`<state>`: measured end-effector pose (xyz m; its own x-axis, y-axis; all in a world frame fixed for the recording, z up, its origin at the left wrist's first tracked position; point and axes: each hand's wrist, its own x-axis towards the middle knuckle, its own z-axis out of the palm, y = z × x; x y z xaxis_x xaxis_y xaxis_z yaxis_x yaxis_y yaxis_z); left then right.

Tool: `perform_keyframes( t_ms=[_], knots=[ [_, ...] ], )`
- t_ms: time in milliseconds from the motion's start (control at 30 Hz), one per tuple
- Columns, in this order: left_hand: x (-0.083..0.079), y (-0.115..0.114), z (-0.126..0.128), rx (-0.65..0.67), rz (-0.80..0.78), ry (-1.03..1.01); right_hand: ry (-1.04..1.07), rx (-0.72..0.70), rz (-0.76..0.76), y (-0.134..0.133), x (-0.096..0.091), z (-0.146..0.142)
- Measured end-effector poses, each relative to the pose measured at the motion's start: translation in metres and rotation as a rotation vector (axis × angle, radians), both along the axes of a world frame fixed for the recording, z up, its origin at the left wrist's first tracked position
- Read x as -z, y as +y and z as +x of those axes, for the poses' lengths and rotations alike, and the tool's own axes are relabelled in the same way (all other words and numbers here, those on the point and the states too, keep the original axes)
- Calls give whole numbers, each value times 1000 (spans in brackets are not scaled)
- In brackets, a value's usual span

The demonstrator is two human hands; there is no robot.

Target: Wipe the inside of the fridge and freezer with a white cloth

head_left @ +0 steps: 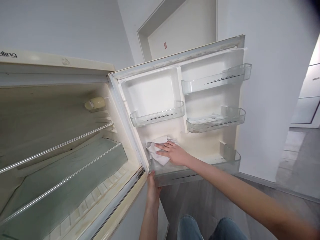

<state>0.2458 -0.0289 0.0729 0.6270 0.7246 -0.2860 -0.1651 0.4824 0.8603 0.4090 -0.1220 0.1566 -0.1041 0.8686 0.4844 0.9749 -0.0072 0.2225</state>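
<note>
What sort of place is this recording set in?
Probably a room in a home, though the view doesn't settle which: it shows a household-style refrigerator standing open, a grey floor and a plain pale wall.

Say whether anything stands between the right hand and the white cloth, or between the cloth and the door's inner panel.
Nothing visible does: the right hand lies directly on the white cloth, which appears to rest against the inner panel. The left hand is lower, by the bottom bin.
</note>
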Motion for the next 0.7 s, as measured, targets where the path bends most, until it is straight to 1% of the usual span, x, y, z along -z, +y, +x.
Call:
perform_keyframes(
  t_ms=[67, 167, 233, 267, 333, 467, 533, 600, 700],
  knots=[
    [1, -1, 1, -8, 1, -10, 19, 64, 78, -4, -15, 3],
    [3, -1, 1, 0, 9, -17, 82, 187, 267, -3, -45, 3],
    [3, 0, 1, 4, 13, -14, 132, 253, 361, -1, -56, 2],
    [3, 0, 1, 6, 14, -9, 152, 274, 388, 0, -57, 2],
    [2, 0, 0, 8, 12, -2, 176, 292, 402, 0, -49, 0],
    [-1, -1, -1, 0, 3, 4, 185, 304, 341, -9, -18, -3],
    [-1, -1, 0, -5, 6, 6, 189, 319, 298, -15, -6, -6],
    [0, -1, 1, -12, 11, 10, 199, 352, 282, -19, -1, -10],
    [1, -1, 2, -13, 13, 3, 227, 435, 336, -16, -6, -17]
  ],
)
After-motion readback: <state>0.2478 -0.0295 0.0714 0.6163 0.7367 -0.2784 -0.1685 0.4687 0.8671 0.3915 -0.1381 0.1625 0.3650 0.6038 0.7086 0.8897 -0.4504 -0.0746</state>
